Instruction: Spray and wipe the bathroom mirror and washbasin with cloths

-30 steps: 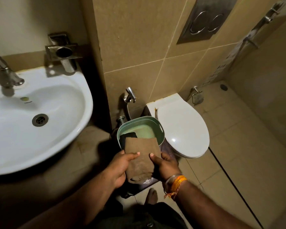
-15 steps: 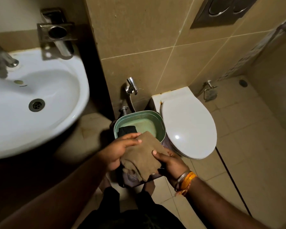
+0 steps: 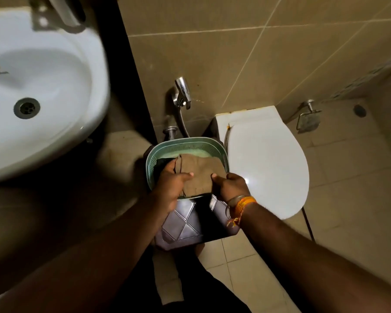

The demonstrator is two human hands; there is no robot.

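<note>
A brown cloth [image 3: 200, 175] lies over the near rim of a green basket [image 3: 210, 144]. My left hand [image 3: 171, 188] grips its left edge and my right hand [image 3: 231, 186], with orange bands at the wrist, grips its right edge. A dark cloth [image 3: 163, 163] shows in the basket under my left hand. The basket rests on a dark patterned stool [image 3: 190, 224] on the floor. The white washbasin [image 3: 61, 86] fills the upper left, with its drain [image 3: 27, 108] visible. The mirror and any spray bottle are out of view.
A white toilet with its lid down [image 3: 266, 168] stands right of the basket. A chrome hand sprayer [image 3: 182, 93] hangs on the tiled wall behind it. A metal holder [image 3: 308, 119] is fixed low at the right. Beige tiles cover the floor.
Both hands have lowered the brown cloth from a bunched hold above the basket onto its near rim and spread it flatter. The view has tilted down and closer.
</note>
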